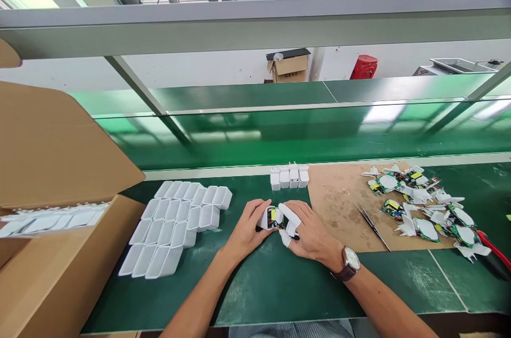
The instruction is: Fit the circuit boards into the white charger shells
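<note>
My left hand [246,231] is closed around a white plastic housing [264,218], its fingers and thumb on either side. A small circuit board [274,216] with yellow and dark parts shows at the housing's open end; how deep it sits cannot be made out. My right hand [315,234] grips a white plastic plug piece [293,215] at the board's right end. Both hands meet over the green table [279,290]. To the left lie rows of open white housings [167,221]. Several closed white units [289,176] stand just beyond my hands.
A cardboard box [59,279] with white parts stands at the left. On the right, a brown board [335,205] bears tweezers [373,226] and a pile of circuit boards with white plugs [423,202]. Red-handled pliers [495,253] lie at the far right. A metal beam [255,29] crosses ahead.
</note>
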The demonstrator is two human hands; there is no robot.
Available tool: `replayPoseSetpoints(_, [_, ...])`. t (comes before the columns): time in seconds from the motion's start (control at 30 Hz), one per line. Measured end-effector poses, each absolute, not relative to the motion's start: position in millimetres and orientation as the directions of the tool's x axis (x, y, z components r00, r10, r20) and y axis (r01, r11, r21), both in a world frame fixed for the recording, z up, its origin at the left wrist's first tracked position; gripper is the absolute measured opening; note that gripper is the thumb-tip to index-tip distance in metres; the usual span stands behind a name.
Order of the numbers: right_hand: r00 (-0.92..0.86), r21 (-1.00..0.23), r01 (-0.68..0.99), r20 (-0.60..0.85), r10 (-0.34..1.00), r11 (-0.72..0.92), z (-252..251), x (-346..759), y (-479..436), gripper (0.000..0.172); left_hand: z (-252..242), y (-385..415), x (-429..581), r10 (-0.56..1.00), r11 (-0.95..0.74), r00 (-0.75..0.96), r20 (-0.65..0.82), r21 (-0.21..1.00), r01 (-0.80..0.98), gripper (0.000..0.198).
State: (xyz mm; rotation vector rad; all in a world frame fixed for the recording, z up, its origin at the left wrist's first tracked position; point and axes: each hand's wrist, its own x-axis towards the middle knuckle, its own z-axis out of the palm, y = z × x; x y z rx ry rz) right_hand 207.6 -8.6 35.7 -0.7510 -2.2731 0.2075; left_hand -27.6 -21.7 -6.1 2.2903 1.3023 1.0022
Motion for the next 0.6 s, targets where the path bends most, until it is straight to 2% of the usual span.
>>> replayPoseSetpoints(0.2, [-0.574,-0.389,0.449,0.564,0.593,0.804,28.9,209.4,-8.1,0.073,-8.1,-21.8,-27.1,0.859,-0.511,0.336,0.387,0.601,0.615,0.064])
replayPoseSetpoints(0.6, [-0.578,-0.384,0.432,0.577,0.577,0.816,28.9,209.3,-8.1,0.073,-0.6,-22.7,-26.2,0.864,-0.5,0.326,0.383,0.593,0.631,0.059])
